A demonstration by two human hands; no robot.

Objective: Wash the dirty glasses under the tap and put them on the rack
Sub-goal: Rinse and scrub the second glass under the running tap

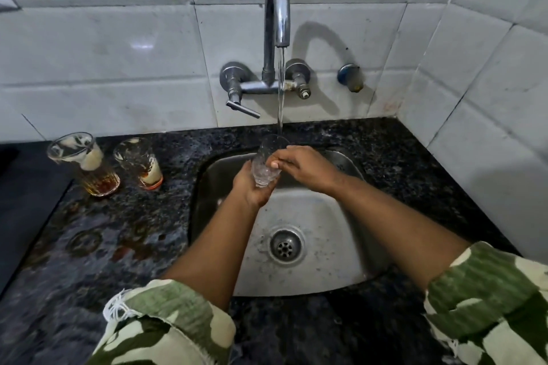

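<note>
Dark granite counter [118, 246], steel sink [326, 216], tap [277, 9] running, left hand [252, 187] cupped round base of clear glass [267, 163] held over the sink under the stream, right hand [302, 167] fingers pinching its side, two dirty glasses [86, 166] on counter left of sink.

clear glass [267, 161] under tap [277, 9], two dirty glasses [86, 164]

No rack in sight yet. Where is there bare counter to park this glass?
Free: the granite counter right of the sink, up to the tiled corner, and the strip behind the sink under the tap. Crowded: the left side, with two dirty glasses and brown spill rings.
</note>
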